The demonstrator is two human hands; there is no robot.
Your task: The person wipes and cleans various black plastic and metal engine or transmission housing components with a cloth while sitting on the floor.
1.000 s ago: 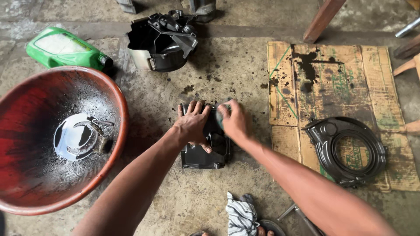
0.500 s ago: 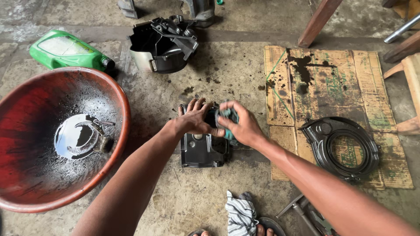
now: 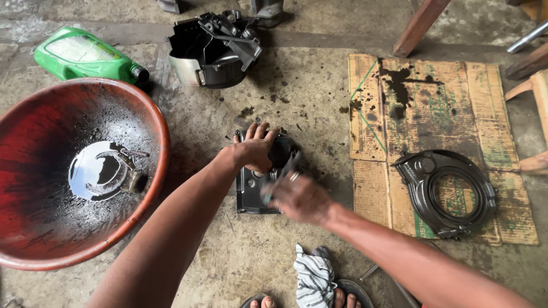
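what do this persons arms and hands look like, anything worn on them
Both forearms are bare, with no sleeves, gloves or watch in view. The right hand wears a pale ring on one of its fingers and is motion-blurred. The left hand shows no ring or band that I can make out.

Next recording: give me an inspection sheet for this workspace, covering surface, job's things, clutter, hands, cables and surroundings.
Surface: stained concrete floor with dark oil spots; oil-stained flattened cardboard on the right.
Job's things: black engine cover lying flat on the floor.
Clutter: red basin holding dark liquid and a metal part; green oil jug on its side; black housing part; black ring-shaped cover on the cardboard; striped rag.
Hands: left hand pressed on the cover's top end; right hand blurred over its right edge, ring on one finger; what it holds cannot be told.
Cables: nothing seen.
Surroundings: wooden legs at top right; sandalled toes at the bottom edge.
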